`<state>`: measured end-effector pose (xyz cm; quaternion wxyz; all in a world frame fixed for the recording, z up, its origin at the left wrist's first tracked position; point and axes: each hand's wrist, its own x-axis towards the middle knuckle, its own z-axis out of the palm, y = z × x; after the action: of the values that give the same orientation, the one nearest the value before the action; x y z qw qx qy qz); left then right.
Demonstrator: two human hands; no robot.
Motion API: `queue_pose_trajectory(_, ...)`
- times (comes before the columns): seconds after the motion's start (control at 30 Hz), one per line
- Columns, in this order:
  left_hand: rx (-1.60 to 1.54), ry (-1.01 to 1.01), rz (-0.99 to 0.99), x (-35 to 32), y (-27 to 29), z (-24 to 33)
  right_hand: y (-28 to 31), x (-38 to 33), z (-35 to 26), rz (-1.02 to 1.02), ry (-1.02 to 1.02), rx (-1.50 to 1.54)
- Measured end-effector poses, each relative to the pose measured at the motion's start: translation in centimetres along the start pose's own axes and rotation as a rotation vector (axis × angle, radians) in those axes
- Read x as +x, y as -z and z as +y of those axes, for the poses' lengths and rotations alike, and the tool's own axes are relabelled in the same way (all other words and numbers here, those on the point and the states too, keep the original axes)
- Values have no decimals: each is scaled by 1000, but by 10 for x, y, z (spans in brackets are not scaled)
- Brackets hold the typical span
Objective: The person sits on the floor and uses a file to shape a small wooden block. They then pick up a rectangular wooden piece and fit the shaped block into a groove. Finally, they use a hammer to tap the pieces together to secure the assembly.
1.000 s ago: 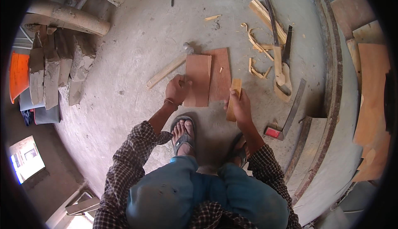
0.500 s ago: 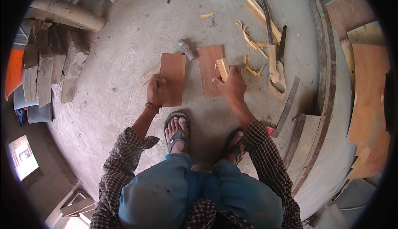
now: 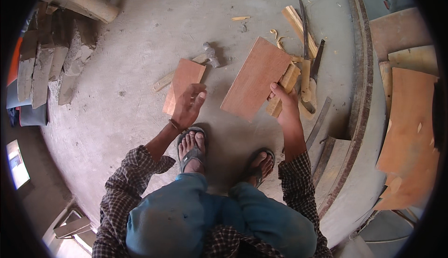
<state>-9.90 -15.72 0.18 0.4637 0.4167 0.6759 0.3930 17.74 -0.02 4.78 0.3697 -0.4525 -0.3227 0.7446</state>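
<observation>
My right hand (image 3: 288, 106) grips a reddish-brown plywood piece (image 3: 259, 73) together with a pale wood block (image 3: 290, 80) lying along its right edge. The plywood is tilted and raised from the floor. To the left, my left hand (image 3: 188, 104) is held open, fingers apart, over the lower right part of a second plywood piece (image 3: 184, 78). That piece rests slantwise across the handle of a hammer (image 3: 211, 55), whose metal head shows beyond it. The handle's other end sticks out on the left.
Right of my right hand lie two long dark blades with wooden handles (image 3: 306, 73), a wood strip (image 3: 294, 22), curled shavings (image 3: 278, 38) and a flat metal strip (image 3: 319, 120). Long rails (image 3: 366, 71) and plywood sheets (image 3: 406, 122) border the right. Rough blocks (image 3: 44, 66) stand at left.
My right hand has lifted the right plywood piece with the wood block and turned it. My left hand has let go of the other piece, which now lies more slanted on the hammer handle.
</observation>
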Motion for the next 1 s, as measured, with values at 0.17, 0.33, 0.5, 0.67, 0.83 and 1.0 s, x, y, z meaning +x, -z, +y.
queue_pose_trajectory(0.17, -653, -95, -218, -4, -57, 69, -16, -22, -1, 118, 58, 124)
queue_pose_trajectory(0.33, 82, -323, 22, 9, -37, 84, 5, -27, 11, 343, 231, -100)
queue_pose_trajectory(0.5, 560, -929, 181, 18, 14, 90, 19, -42, -34, 158, 48, 31)
queue_pose_trajectory(0.67, 456, -993, 202, 24, 15, 86, 13, -42, -15, 204, 122, -537)
queue_pose_trajectory(0.83, 435, -832, 320, 23, 4, 78, 11, -52, -11, 113, 102, -231)
queue_pose_trajectory(1.0, -772, -49, 211, 14, -37, 58, -12, -66, -4, 229, 318, -151)
